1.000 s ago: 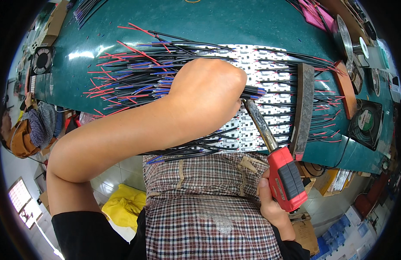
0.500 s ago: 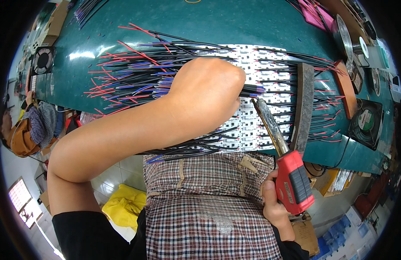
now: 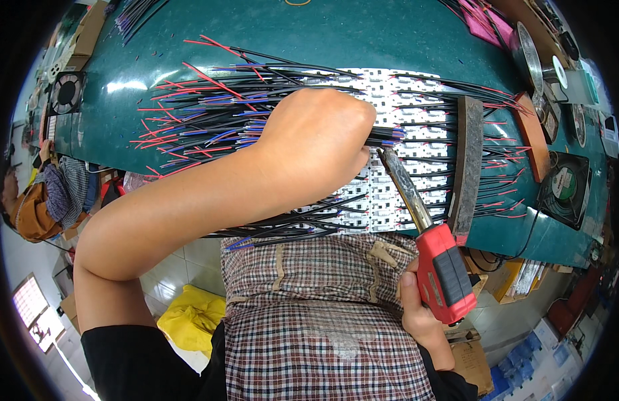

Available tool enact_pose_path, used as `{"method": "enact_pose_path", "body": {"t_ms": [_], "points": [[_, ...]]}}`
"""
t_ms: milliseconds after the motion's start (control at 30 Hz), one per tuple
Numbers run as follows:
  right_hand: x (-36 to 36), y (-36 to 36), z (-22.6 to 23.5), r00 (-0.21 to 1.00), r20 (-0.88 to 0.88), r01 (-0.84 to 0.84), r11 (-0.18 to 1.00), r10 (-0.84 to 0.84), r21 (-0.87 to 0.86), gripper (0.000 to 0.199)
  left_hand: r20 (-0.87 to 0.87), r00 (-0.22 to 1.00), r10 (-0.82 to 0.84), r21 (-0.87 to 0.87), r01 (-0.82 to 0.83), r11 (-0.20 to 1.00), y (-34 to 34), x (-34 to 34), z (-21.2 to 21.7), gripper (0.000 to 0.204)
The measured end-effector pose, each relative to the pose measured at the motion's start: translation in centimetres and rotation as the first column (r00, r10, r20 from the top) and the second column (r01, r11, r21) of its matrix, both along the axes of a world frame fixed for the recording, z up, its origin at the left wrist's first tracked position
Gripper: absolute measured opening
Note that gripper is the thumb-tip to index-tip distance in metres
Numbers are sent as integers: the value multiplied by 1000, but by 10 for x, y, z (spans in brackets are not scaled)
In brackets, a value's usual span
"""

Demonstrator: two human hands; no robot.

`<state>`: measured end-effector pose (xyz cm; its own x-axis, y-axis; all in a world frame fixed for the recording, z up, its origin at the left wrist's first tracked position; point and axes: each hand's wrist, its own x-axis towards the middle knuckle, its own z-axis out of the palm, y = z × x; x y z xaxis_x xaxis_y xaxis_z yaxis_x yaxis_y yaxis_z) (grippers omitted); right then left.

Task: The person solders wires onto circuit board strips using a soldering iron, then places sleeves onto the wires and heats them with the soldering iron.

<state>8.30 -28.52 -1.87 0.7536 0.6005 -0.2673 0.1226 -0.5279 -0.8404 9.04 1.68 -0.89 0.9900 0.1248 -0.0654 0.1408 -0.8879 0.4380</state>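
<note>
1. We find the left hand (image 3: 319, 137) reaching across the green table (image 3: 363, 37), its back toward the camera, resting on the wire bundle (image 3: 209, 120) where the red, blue and black leads meet the white strips (image 3: 396, 90).
2. Its fingers curl down out of sight beneath the hand. We cannot tell whether they pinch a single wire or merely press the bundle flat. In our judgement the hand steadies the work next to the tool's tip.
3. The right hand (image 3: 423, 314) grips the red handle of a soldering iron (image 3: 426, 234), fingers wrapped closed around the grip at the table's near edge.
4. The iron slants up and left, its metal barrel over the strips and its tip touching or just beside the left hand's lower edge. The contact point itself is hidden.
5. The white strips lie in rows at the table's centre, wires running off them to the left and to the right.
6. A dark bar (image 3: 466, 167) lies upright across the right-hand leads, apparently a weight to hold them and the strips in place. A brown block (image 3: 531, 137) sits beside it, further right.
7. A fan (image 3: 563, 190) sits at the right edge of the table and another fan (image 3: 66, 93) at the left.
</note>
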Motion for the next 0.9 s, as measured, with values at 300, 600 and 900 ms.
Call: {"method": "enact_pose_path", "body": {"t_ms": [300, 600, 900], "points": [[1, 7, -6, 995, 81, -54, 998, 52, 19, 18, 7, 1000, 1, -2, -1, 1000, -2, -2, 1, 20], [-1, 1, -6, 998, -62, 8, 1000, -9, -4, 18, 7, 1000, 8, -7, -8, 1000, -4, -2, 2, 21], [-2, -9, 9, 983, -169, 77, 997, -75, 1, 12, -27, 999, -23, 11, 23, 1000, 0, 1, -2, 21]]}}
